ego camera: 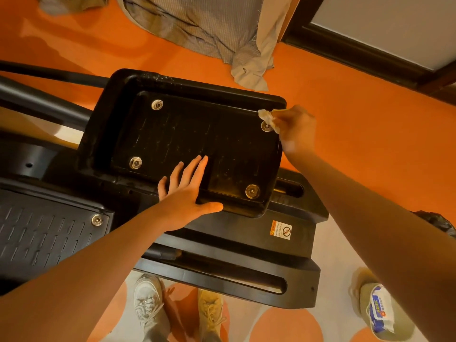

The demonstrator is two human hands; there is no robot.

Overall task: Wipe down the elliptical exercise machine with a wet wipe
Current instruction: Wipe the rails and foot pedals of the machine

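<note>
While the wipe works the far right corner, the scene reads as follows.

Step in hand: wiping the right pedal [187,144] of the elliptical, at its far right corner beside a bolt.
Right hand [296,129]: fingers bunched round a crumpled wet wipe [267,117], pressing it on the pedal's rim.
Left hand [187,191]: fingers straight and spread, flat on the pedal's near edge, holding nothing, probably steadying it.
Next move, as judged: draw the wipe along the rim and across the ribbed floor, where pale streaks remain.
Pedals: two, the second [47,233] at lower left.
Bolts on the right pedal: four.
Warning sticker [281,230]: one, on the frame below.
Wipe packet [380,309]: one, apparently resting on the person's right knee.
Shoes: two on the floor.
</note>
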